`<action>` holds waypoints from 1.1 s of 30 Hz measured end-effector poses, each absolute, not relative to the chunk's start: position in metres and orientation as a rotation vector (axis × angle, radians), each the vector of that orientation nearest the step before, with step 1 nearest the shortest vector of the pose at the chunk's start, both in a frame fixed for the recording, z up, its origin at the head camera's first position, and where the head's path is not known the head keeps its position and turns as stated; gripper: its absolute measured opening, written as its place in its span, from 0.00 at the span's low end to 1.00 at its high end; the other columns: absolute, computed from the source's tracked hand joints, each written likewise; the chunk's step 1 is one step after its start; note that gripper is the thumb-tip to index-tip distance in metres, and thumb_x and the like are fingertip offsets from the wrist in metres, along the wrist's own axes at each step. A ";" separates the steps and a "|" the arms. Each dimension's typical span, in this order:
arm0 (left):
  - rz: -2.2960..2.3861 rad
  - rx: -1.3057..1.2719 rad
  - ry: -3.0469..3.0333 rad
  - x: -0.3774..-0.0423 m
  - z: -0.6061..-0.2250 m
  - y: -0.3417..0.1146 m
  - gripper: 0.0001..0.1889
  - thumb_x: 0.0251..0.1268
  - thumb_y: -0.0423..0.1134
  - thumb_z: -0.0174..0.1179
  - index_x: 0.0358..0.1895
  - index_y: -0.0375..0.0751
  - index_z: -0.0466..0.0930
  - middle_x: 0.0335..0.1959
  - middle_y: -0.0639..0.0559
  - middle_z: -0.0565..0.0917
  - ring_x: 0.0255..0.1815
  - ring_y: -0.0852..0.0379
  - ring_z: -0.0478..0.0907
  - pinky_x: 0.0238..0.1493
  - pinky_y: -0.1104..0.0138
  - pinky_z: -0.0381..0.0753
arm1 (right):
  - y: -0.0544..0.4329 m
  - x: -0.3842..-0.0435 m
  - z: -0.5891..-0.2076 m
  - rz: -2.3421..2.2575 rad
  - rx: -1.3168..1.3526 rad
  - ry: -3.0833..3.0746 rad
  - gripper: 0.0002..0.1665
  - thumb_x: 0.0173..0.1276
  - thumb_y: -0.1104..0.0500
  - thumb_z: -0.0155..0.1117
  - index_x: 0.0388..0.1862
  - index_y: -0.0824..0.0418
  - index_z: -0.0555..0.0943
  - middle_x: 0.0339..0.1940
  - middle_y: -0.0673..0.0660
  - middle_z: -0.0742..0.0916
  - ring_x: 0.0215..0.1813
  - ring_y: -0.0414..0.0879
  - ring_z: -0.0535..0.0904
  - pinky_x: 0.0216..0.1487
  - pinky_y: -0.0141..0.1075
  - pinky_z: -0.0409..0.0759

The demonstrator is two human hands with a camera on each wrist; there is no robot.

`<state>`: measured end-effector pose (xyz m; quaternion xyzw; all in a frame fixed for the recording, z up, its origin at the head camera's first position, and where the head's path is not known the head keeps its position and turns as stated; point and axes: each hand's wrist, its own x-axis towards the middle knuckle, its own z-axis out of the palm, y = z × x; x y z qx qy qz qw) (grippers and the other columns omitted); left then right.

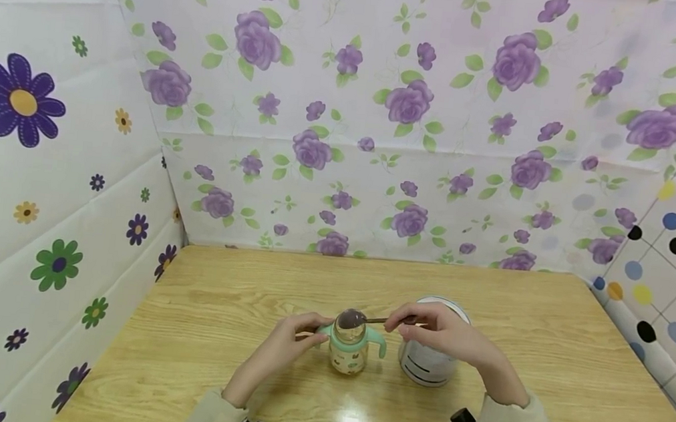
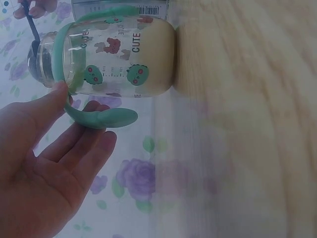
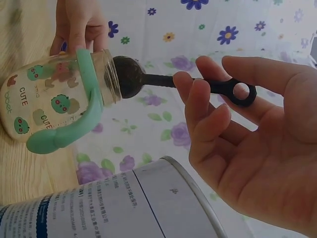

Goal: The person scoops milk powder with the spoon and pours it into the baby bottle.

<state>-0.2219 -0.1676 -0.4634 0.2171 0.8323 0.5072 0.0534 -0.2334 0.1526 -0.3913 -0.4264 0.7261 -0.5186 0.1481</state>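
A clear baby bottle (image 1: 348, 359) with a mint-green two-handled collar stands upright on the table, its top uncapped. Pale cream contents show in its lower part in the left wrist view. My left hand (image 1: 285, 342) holds the bottle by its left handle (image 2: 101, 118), thumb at the collar and fingers behind the handle. The right hand (image 1: 446, 333) pinches a dark scoop (image 3: 203, 85) by its shaft, which ends in a ring. The bowl of the scoop (image 3: 128, 77) is tipped at the bottle's mouth; what it contains is hidden.
A large white tin (image 1: 425, 367) with printed text stands right of the bottle, partly under the right forearm. The wooden table (image 1: 247, 283) runs back to a floral cloth wall (image 1: 347, 171). Patterned cloths hang at both sides.
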 end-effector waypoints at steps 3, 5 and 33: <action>1.548 0.653 2.521 -0.222 -0.463 -0.168 0.15 0.69 0.44 0.59 0.57 0.53 0.80 0.52 0.54 0.83 0.54 0.53 0.80 0.55 0.62 0.83 | 0.154 -0.233 -0.390 -1.483 -1.218 2.106 0.15 0.77 0.65 0.48 0.55 0.62 0.79 0.54 0.63 0.82 0.48 0.42 0.80 0.45 0.44 0.84; 1.548 0.648 2.516 -0.222 -0.464 -0.168 0.15 0.69 0.44 0.59 0.57 0.53 0.80 0.52 0.54 0.83 0.55 0.53 0.80 0.55 0.62 0.83 | 0.156 -0.233 -0.390 -1.480 -1.216 2.118 0.15 0.77 0.65 0.48 0.55 0.60 0.79 0.53 0.62 0.82 0.48 0.43 0.81 0.46 0.44 0.84; 1.544 0.648 2.513 -0.222 -0.464 -0.167 0.17 0.69 0.45 0.58 0.58 0.50 0.80 0.53 0.53 0.83 0.56 0.53 0.80 0.56 0.61 0.83 | 0.185 -0.236 -0.375 -1.647 -1.137 2.153 0.18 0.81 0.64 0.37 0.57 0.65 0.76 0.45 0.55 0.85 0.36 0.50 0.76 0.31 0.42 0.73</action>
